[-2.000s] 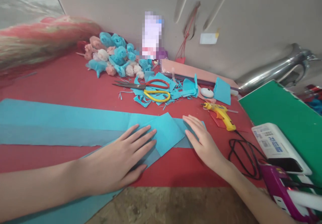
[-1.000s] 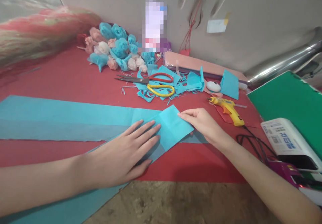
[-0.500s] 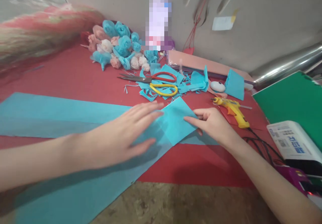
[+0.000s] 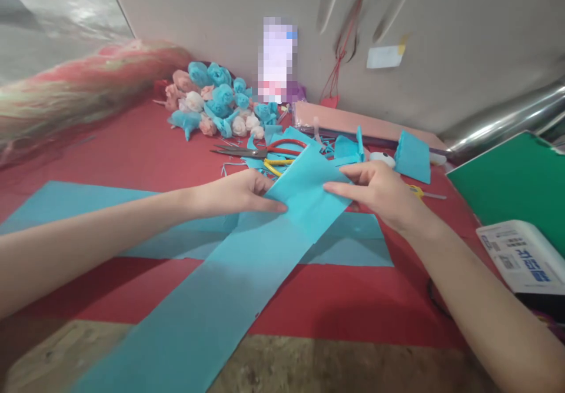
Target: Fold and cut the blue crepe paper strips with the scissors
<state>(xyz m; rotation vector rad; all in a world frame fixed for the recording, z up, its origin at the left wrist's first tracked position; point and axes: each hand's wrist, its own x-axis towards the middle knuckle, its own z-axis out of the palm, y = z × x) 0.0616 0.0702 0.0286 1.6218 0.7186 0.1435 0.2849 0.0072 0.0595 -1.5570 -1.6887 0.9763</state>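
A long blue paper strip [image 4: 247, 269] runs from the lower left up to both hands, its upper end folded over in layers. My left hand [image 4: 249, 193] pinches the left edge of the folded part, thumb on top and the other fingers partly hidden behind. On the right edge, my right hand [image 4: 375, 193] holds the same folded end between thumb and fingers. Beneath the raised strip, another blue strip [image 4: 88, 205] lies across the red table [image 4: 176, 296]. Scissors [image 4: 251, 153] with red and yellow handles lie just behind the folded end, partly covered by it.
Blue, pink and white paper flowers [image 4: 220, 102] are piled at the back, near blue scraps [image 4: 286, 136]. At right are a folded blue piece [image 4: 412, 156], a white box [image 4: 521, 257] and a green board [image 4: 516, 187]. A phone-like screen [image 4: 278, 57] stands behind.
My left hand has gone from open above the strip to gripping its folded end. The folded end is raised and now overlaps the scissors. My right hand keeps its hold; the view has shifted.
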